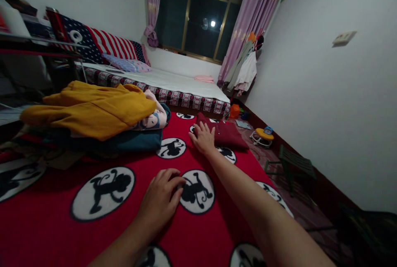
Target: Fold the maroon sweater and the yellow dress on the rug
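Note:
A folded dark red garment (228, 134) lies toward the far right edge of the red blanket (149, 229), which is printed with black monkeys in white circles. My right hand (203, 136) reaches forward with its fingers spread, at the left side of this garment; whether it touches the cloth I cannot tell. Nearer to me, my left hand (163, 194) rests at the blanket beside a monkey circle, fingers loosely curved and apart, holding nothing. To its upper left sits a pile of clothes, with a mustard yellow garment (102, 107) on top and a dark teal one (136, 140) below.
Beyond the blanket stands a bed (182, 80) with pillows under a window. A cluttered desk (40, 45) is at the left. Along the right wall are a yellow-seated stool (263, 134), a dark green folding stool (296, 161) and hanging clothes (245, 72).

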`<state>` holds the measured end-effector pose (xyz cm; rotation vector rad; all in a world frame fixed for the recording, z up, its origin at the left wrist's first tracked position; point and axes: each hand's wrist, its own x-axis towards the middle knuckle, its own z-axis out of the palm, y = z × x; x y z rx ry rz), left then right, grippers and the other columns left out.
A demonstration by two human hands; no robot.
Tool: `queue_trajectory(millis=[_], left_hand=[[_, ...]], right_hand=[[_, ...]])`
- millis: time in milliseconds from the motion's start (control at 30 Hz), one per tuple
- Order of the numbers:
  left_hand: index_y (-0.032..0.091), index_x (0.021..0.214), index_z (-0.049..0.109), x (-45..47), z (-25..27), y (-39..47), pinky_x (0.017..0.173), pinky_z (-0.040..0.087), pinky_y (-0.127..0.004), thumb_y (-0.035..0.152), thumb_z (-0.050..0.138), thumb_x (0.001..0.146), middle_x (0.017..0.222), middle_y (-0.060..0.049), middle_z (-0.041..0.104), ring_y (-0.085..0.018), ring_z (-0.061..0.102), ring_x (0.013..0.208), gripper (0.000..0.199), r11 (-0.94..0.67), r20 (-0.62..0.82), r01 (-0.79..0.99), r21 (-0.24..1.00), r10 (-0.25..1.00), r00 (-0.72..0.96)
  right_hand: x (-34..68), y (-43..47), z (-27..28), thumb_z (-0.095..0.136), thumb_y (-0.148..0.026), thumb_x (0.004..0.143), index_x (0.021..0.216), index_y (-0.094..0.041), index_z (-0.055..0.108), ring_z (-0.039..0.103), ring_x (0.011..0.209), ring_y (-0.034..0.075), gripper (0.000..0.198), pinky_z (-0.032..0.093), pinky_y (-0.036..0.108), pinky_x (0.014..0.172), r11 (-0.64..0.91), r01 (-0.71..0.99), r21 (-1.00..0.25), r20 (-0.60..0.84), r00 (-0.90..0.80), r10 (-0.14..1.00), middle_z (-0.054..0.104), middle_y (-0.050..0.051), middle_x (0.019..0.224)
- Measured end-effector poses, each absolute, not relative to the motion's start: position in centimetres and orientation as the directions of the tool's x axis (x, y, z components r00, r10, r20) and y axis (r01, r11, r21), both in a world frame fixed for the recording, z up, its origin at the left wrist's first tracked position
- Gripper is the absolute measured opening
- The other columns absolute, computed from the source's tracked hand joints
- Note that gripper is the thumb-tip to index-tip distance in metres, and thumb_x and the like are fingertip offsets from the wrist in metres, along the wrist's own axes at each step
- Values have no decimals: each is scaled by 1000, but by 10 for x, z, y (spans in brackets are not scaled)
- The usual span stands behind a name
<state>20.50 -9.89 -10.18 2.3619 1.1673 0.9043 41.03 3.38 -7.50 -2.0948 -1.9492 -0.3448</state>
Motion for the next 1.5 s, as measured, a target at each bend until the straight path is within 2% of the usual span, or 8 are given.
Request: queue_trajectory(millis=[100, 200, 267, 400, 567, 700, 967, 1500], left_hand=[[26, 96, 68, 205, -101, -99, 92, 43, -40, 17, 55, 83, 112, -4, 60, -24, 52, 107, 21, -597, 382, 578, 556, 802, 460], [26, 97, 68, 203, -100, -100, 93, 42, -40, 17, 55, 84, 113, -4, 59, -24, 51, 108, 21, -591, 367, 570, 571, 805, 467], [26, 98, 68, 203, -100, -100, 93, 42, -39, 16, 55, 84, 113, -3, 59, -23, 51, 108, 21, -591, 362, 563, 578, 804, 472], [26, 97, 67, 203, -100, -100, 92, 42, -39, 16, 56, 84, 114, -3, 58, -23, 50, 108, 20, -585, 356, 572, 576, 809, 469], [26, 94, 68, 204, -101, -97, 91, 41, -39, 17, 57, 84, 112, -2, 59, -22, 51, 107, 18, -581, 359, 582, 569, 812, 460], [26, 93, 69, 204, -100, -95, 89, 42, -38, 17, 57, 83, 110, -2, 60, -22, 51, 106, 17, -591, 377, 576, 564, 805, 457], [24, 92, 71, 204, -102, -99, 91, 43, -36, 19, 58, 84, 107, -3, 62, -22, 53, 103, 16, -637, 443, 581, 507, 771, 458], [21, 96, 73, 201, -106, -98, 93, 46, -35, 20, 57, 84, 106, -6, 66, -21, 57, 101, 20, -686, 493, 581, 438, 724, 483]], right_hand=[[411, 47, -68, 24, -62, 93, 144, -26, 38, 18, 143, 29, 63, 6, 60, 110, -47, 996, -81, 224, 64, 973, 27, 9, 155], [423, 62, -51, 36, -62, 91, 127, -26, 58, 41, 131, 28, 56, 24, 49, 109, 80, 981, -176, 60, -71, 996, 51, 7, 140], [441, 67, -38, 32, -57, 94, 124, -26, 61, 49, 123, 24, 52, 30, 40, 106, 111, 969, -221, 94, -92, 991, 59, 4, 131], [492, 52, -39, 18, -47, 99, 143, -24, 41, 32, 136, 28, 54, 17, 54, 109, -296, 927, -231, 398, 368, 840, 39, 10, 148], [519, 23, -72, 26, -64, 91, 146, -33, 33, 26, 138, 37, 64, 19, 63, 104, -530, 809, -256, 147, 574, 806, 26, 14, 154], [494, 1, -89, 23, -57, 95, 151, -27, 22, 15, 142, 37, 64, 16, 60, 107, -573, 790, -217, 286, 613, 737, 14, 16, 157], [435, -74, -98, 27, -60, 93, 150, -20, 26, 17, 142, 35, 69, 15, 55, 109, -491, 864, -114, 150, 503, 851, 20, 18, 156], [396, -148, -95, 24, -58, 94, 148, -27, 29, 14, 144, 32, 63, 13, 53, 111, -350, 923, -158, 80, 365, 928, 17, 8, 158]])
